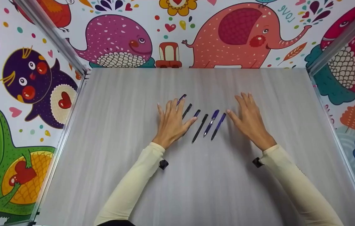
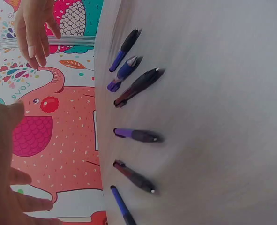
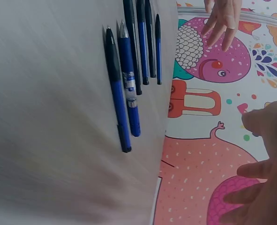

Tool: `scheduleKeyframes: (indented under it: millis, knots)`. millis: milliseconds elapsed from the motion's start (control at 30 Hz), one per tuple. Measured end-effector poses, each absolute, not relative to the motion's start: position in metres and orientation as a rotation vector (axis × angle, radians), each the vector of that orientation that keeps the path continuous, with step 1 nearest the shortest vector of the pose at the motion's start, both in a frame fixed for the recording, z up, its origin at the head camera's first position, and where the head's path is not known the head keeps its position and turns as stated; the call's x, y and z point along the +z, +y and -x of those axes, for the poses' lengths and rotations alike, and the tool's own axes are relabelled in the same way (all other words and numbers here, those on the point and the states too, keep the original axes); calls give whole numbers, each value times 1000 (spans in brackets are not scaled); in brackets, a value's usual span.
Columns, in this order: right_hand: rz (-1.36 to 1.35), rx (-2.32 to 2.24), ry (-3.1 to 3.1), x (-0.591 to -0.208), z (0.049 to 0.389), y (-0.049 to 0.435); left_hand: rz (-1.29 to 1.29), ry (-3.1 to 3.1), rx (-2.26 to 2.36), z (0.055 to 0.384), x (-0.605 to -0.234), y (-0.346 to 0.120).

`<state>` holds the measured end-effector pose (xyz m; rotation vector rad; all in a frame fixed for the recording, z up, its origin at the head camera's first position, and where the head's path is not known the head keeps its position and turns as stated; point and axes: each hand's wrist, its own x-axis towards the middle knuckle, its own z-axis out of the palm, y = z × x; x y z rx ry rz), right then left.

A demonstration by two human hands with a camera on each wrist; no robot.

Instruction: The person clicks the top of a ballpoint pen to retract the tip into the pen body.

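Observation:
Several pens lie side by side in a slanted row on the table. At the row's right end is a blue pen with a black grip (image 1: 218, 126), then a blue pen with a clear band (image 1: 211, 124) and a black pen (image 1: 200, 128). My left hand (image 1: 172, 124), fingers spread, is over the row's left part and partly hides a blue pen (image 1: 181, 99), another black pen (image 1: 188, 110) and a further pen (image 1: 197, 112). The left wrist view shows that hand raised above them. To the right of the row, my right hand (image 1: 251, 121) holds nothing, its fingers extended.
The pale wood-grain table (image 1: 118, 103) is bordered by metal rails (image 1: 61, 147). Cartoon-printed panels stand behind and at the sides, with an elephant (image 1: 237, 40) and a whale (image 1: 119, 37). Small dark devices (image 1: 163, 164) sit at both wrists.

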<state>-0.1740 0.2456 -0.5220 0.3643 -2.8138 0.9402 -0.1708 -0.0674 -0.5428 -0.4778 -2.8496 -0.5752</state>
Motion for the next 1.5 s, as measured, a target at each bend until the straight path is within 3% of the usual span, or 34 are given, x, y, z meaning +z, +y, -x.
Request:
scheduleKeyframes:
  millis: [1500]
  knots:
    - [-296, 1368, -2609, -592, 165, 248, 540, -2684, -729, 117, -593, -7]
